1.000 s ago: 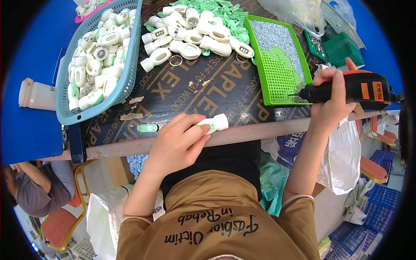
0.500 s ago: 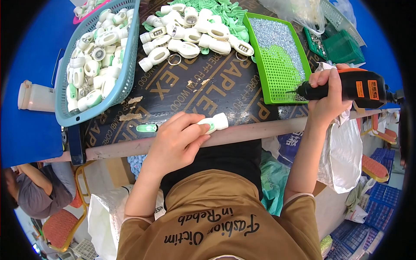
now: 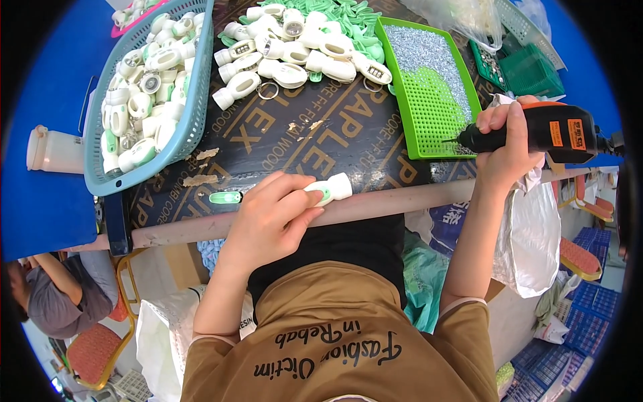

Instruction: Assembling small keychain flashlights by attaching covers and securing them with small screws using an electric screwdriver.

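Observation:
Near the table's front edge, my left hand (image 3: 276,209) is closed round a small white flashlight (image 3: 335,188) with a green panel; its wide head points right and the rest is hidden by my fingers. My right hand (image 3: 507,144) grips a black and orange electric screwdriver (image 3: 559,128). The driver's thin bit points left, over the near end of a green tray (image 3: 418,151) that has small silvery screws (image 3: 429,53) heaped toward its far end. A loose green cover piece (image 3: 226,197) lies just left of my left hand.
A blue basket (image 3: 198,124) full of white flashlights stands at the left. More white flashlight bodies (image 3: 288,74) and green pieces (image 3: 341,17) are piled at the back. Dark green boxes (image 3: 532,72) sit at far right. Another person (image 3: 63,291) is at lower left.
Almost nothing differs. Both hands keep their grips and places, and the view has shifted very slightly.

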Tool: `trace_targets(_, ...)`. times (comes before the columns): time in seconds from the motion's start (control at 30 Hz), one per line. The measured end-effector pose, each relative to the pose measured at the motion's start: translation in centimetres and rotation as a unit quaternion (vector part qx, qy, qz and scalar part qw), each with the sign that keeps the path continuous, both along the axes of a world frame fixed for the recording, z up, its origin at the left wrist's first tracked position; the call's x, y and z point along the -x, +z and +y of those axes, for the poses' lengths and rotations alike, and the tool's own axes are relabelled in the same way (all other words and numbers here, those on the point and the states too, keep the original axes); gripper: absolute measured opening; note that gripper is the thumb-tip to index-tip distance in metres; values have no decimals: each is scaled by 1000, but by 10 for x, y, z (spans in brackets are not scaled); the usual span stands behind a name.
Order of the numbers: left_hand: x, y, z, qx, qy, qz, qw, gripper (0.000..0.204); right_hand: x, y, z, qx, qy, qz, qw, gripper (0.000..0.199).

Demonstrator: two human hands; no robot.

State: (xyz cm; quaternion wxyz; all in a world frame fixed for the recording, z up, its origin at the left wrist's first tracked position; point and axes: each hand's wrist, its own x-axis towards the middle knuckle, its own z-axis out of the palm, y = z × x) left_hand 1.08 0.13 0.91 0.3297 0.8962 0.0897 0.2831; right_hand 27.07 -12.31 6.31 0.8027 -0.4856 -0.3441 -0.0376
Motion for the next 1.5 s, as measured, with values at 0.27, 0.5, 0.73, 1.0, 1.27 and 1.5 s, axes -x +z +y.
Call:
trace_targets(0.27,4,0,1,10,7,3,1000,17,5,17,-3,-33,57,0,998,21)
trace_targets(0.5,1,-9,4,1,-6,-51,999,23,28,38,-12,-25,287,21,957,67)
trace_targets(0.73,1,-8,3,10,-5,-52,999,22,83,33,20,9,410,3,912,92)
trace_targets(1.0,2,-9,3,12,-5,-52,999,22,101,23,34,40,344,35,937,93)
trace_targets(1.27,2,-7,3,14,-2,-47,999,21,93,18,34,41,398,71,914,94)
trace_targets(1.5,2,-7,2,12,0,-48,999,20,93,17,34,39,414,56,908,94)
